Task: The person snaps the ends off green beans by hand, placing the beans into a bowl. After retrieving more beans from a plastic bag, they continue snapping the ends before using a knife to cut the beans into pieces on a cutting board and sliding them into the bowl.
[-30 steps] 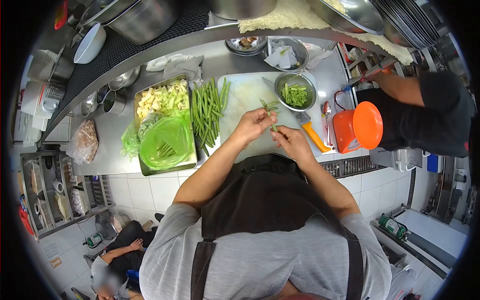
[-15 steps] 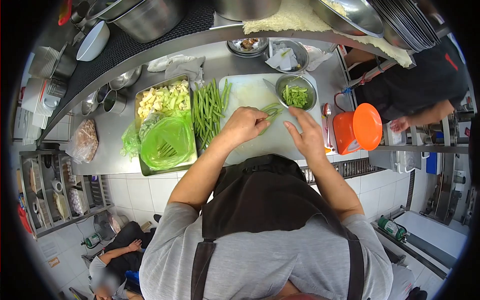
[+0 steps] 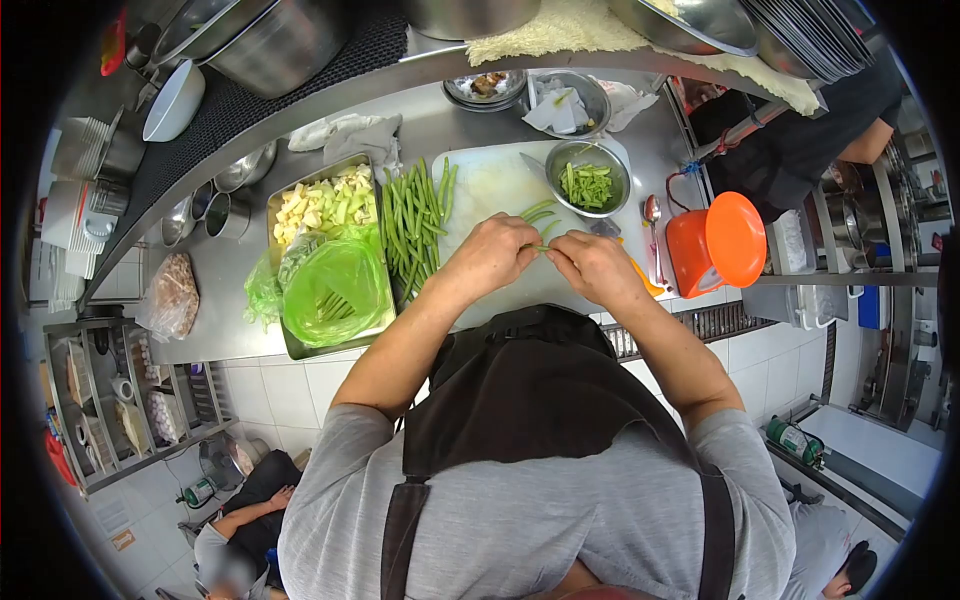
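Note:
Over the white cutting board [image 3: 485,180] my two hands meet with fingertips pinched. My left hand [image 3: 493,255] is closed on a green bean [image 3: 541,248], and my right hand [image 3: 600,268] pinches the same bean from the other side. Most of that bean is hidden by my fingers. Just beyond them a few loose beans [image 3: 538,212] lie on the board. A steel bowl [image 3: 622,190] at the board's far right holds cut bean pieces [image 3: 586,185]. A knife [image 3: 533,164] lies by the bowl. Left of my left hand is a pile of whole green beans [image 3: 408,225].
A metal tray [image 3: 290,345] with chopped vegetables and a green plastic bag [image 3: 335,290] stands left. An orange scale [image 3: 690,255] and spoons [image 3: 655,235] are right. A steel shelf edge [image 3: 330,92] overhangs the back. Other people are at right and lower left.
My right hand has come from beside the bowl, where its fingers were spread, toward my left hand and closed on the bean. The person at right has shifted, their hand leaving its earlier place.

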